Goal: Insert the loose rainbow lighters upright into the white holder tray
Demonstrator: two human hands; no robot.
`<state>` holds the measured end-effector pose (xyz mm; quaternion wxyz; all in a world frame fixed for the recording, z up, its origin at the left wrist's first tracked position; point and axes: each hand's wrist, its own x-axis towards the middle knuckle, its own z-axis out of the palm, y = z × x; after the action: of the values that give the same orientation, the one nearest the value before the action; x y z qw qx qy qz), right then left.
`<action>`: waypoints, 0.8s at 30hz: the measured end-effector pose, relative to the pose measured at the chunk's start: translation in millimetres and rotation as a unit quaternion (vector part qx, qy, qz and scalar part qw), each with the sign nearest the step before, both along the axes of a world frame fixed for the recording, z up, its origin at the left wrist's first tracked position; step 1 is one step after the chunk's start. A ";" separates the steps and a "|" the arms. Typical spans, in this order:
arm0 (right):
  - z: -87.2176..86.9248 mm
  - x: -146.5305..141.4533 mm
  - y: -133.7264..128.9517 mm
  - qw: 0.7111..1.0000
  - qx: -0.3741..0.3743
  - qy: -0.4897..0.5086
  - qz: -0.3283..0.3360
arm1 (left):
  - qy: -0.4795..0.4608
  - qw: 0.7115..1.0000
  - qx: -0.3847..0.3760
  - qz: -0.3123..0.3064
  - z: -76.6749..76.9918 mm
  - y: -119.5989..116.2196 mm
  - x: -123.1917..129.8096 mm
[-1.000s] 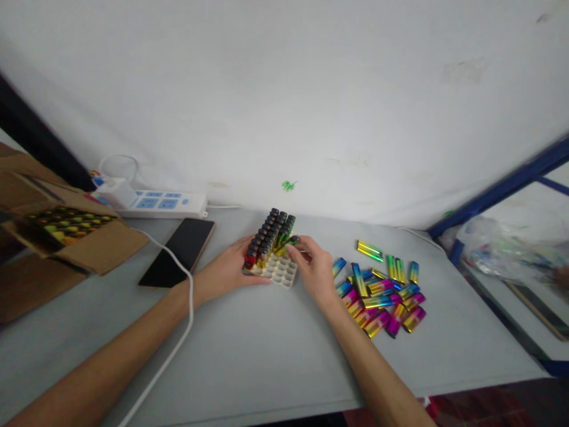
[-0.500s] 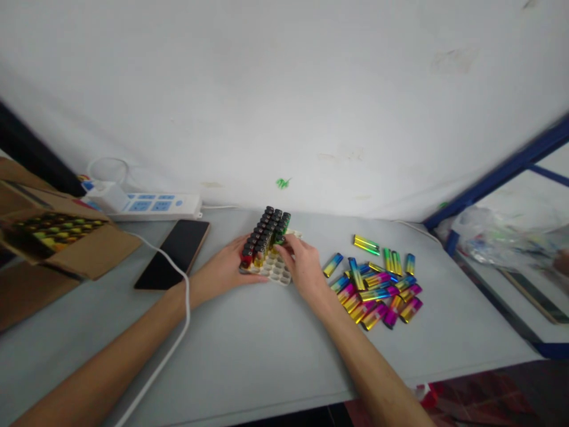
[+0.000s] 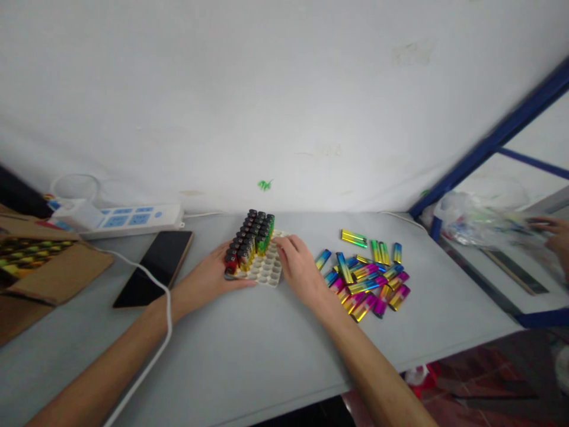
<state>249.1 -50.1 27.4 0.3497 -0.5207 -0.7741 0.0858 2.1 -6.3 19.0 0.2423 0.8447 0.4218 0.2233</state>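
Between the hands, the tray [image 3: 267, 271] is clamped at its left side by the left hand [image 3: 213, 274]. The right hand [image 3: 300, 270] is curled at the right edge; whether anything is gripped cannot be told. Black-topped units [image 3: 252, 235] are seated in the left rows. Loose metallic units [image 3: 365, 286] are scattered to the right. A power strip [image 3: 138, 218] is placed near the wall [image 3: 240, 101].

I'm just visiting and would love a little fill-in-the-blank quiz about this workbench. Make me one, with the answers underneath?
1. Shiny, black-topped cylinders stand ____ in the white tray with round holes.
2. As the camera sees it, the left hand grips the tray's ____ side.
3. Loose, rainbow-coloured metallic pieces lie to the ____ of the tray.
4. Near the flat black phone, the long white power strip has ____ socket panels.

Missing words: upright; left; right; blue.
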 end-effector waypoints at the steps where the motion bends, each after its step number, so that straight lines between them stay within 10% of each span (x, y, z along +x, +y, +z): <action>1: 1.4 3.7 -0.2 1.000 0.012 0.019 0.006 | 0.001 1.000 0.000 0.002 1.5 -0.5 0.4; 24: -19.8 4.7 17.1 0.998 -0.053 -0.011 -0.006 | 0.013 0.999 0.032 0.020 -10.6 6.6 -3.2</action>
<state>253.8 -33.0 7.6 0.3130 -0.5438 -0.7695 0.1191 -1.2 0.3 8.4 0.2054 0.8463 0.4341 0.2305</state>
